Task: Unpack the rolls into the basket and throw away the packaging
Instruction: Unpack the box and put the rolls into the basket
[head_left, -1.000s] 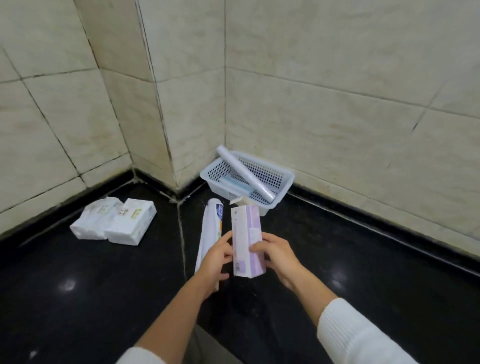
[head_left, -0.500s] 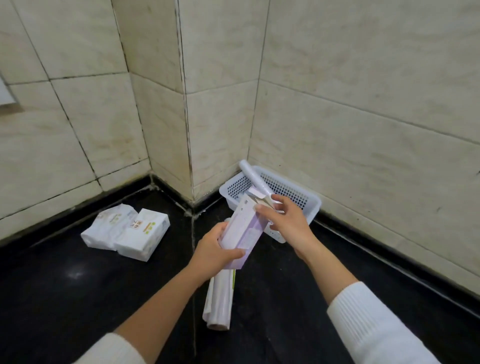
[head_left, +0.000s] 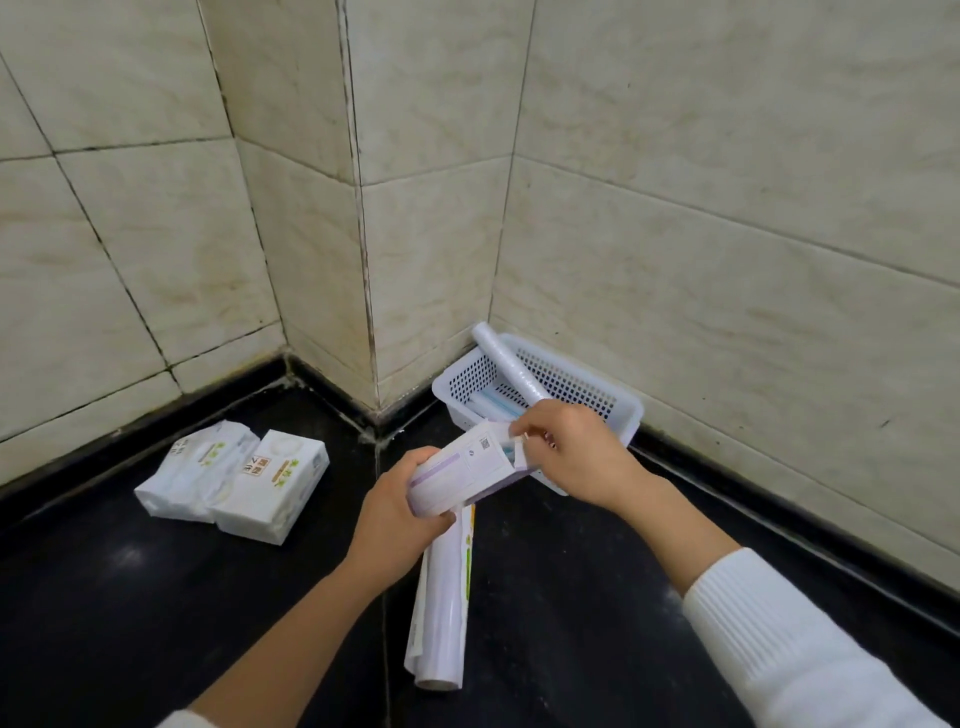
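A long purple-and-white box (head_left: 462, 473) is held tilted over the black floor. My left hand (head_left: 400, 512) grips its lower end. My right hand (head_left: 566, 452) pinches the flap at its upper end, just in front of the white perforated basket (head_left: 623, 410) in the wall corner. A clear plastic roll (head_left: 506, 366) leans diagonally out of the basket, with bluish items under it. A wrapped roll (head_left: 441, 618) lies on the floor below my hands.
Two white tissue packs (head_left: 234, 480) lie on the floor at the left. Beige tiled walls close in behind and on both sides, with a jutting corner next to the basket.
The view has moved closer to the corner. The box has tipped from upright to slanted toward the basket, and my right hand has gone from its side to its top flap.
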